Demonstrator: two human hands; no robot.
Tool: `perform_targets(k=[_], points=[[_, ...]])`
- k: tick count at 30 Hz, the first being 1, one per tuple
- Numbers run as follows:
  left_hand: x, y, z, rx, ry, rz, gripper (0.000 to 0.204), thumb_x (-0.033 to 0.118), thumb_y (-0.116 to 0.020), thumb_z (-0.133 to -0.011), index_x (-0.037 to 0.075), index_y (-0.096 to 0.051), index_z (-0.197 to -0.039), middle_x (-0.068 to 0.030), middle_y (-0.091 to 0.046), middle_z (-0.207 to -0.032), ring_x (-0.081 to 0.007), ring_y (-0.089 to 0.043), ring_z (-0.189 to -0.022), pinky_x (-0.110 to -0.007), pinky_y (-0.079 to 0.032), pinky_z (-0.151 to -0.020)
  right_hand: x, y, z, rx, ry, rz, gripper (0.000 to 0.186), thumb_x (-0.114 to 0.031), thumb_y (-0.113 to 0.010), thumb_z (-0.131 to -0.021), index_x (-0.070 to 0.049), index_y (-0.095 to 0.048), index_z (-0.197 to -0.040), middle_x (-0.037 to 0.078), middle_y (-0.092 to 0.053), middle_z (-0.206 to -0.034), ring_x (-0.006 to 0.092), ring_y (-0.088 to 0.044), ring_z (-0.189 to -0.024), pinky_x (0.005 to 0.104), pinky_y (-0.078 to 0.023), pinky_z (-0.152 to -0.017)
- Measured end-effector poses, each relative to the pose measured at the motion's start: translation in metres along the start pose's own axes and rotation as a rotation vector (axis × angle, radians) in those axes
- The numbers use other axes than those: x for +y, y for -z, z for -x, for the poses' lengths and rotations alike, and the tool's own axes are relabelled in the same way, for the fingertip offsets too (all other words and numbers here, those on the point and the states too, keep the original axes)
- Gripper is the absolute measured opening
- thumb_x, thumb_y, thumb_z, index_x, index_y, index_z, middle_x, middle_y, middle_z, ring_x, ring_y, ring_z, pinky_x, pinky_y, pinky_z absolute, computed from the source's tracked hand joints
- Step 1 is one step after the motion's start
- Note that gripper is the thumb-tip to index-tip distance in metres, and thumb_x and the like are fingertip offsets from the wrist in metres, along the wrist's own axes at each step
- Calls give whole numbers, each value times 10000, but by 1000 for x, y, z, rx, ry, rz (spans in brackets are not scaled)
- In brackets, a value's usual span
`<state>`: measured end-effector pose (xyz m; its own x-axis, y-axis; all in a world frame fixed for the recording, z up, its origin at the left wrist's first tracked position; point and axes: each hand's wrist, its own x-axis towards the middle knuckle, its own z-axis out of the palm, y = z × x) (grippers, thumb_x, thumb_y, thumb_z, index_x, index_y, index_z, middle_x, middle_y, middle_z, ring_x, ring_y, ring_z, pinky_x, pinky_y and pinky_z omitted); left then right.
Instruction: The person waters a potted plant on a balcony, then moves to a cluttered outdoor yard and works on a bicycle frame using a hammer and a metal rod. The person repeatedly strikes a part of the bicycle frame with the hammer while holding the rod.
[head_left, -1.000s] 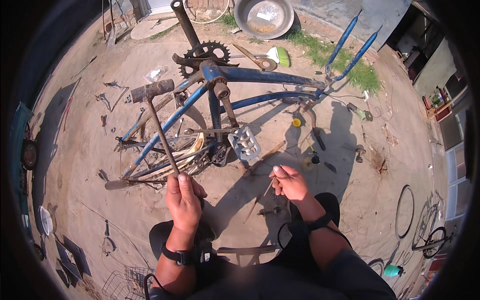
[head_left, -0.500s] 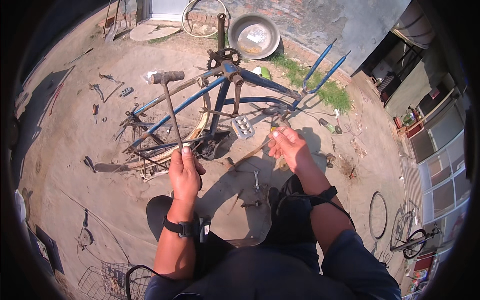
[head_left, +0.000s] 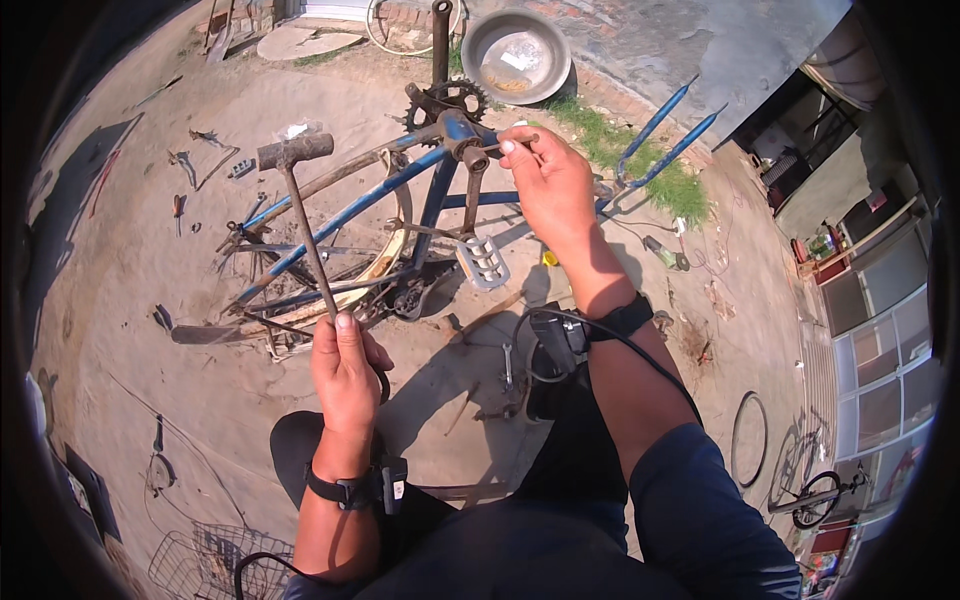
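My left hand [head_left: 347,370] is closed round the handle of a rusty hammer [head_left: 296,151], its head raised over the bike frame. Between thumb and fingers of my right hand [head_left: 555,200] is a short thin metal rod [head_left: 531,139], one end pointing at the crank's upper end. Whether the rod touches it I cannot tell. The blue bicycle frame [head_left: 350,208] lies upturned on the ground. From its bottom bracket hangs a crank arm [head_left: 474,192] with a grey pedal [head_left: 484,262], and the chainring [head_left: 468,99] sits on the far side.
Beyond the frame a large metal basin [head_left: 551,68] leans against the wall. The blue fork prongs [head_left: 655,125] stick up at right. An open-end wrench [head_left: 508,365] lies near my feet; pliers [head_left: 185,172] and a screwdriver [head_left: 179,213] lie at left, a wire basket [head_left: 200,560] at lower left.
My right hand has moved up and forward with the rod, from above the ground beside the pedal to the crank's upper end. My left hand and the hammer have shifted slightly left.
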<state>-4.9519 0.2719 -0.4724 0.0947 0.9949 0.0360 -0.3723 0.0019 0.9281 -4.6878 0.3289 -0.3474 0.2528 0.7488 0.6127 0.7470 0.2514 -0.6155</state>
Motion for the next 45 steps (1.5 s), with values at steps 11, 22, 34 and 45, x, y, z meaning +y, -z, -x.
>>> perform_targets(k=[11, 22, 34, 45], points=[[6, 1, -1, 39, 47, -42, 288, 287, -439, -1091, 71, -488, -908, -15, -464, -682, -110, -488, -544, -250, -441, -509, 24, -27, 3, 126, 197, 142, 119, -120, -655, -886, -88, -705, -990, 109, -711, -935, 304, -686, -835, 377, -541, -733], [2, 6, -1, 27, 34, -91, 286, 283, -432, -1093, 67, -490, -915, -14, -454, -680, -112, -495, -553, -255, -440, -514, 25, -29, 3, 123, 211, 104, 117, -71, -673, -899, -40, -714, -1004, 125, -715, -892, 249, -693, -784, 324, -526, -717], [6, 4, 0, 64, 28, -147, 307, 299, -425, -1095, 68, -484, -901, -17, -451, -657, -114, -494, -538, -249, -427, -510, 41, -38, 6, 219, 145, 28, 120, -61, -629, -972, 12, -692, -1043, 75, -736, -901, 86, -663, -792, 236, -514, -691], [4, 0, 0, 71, 36, -170, 319, 286, -403, -1101, 72, -476, -877, -17, -430, -632, -114, -466, -515, -252, -430, -494, 52, -29, 0, 106, 97, -15, 147, -122, -632, -985, -8, -690, -1057, 62, -738, -917, 79, -658, -796, 233, -516, -683]])
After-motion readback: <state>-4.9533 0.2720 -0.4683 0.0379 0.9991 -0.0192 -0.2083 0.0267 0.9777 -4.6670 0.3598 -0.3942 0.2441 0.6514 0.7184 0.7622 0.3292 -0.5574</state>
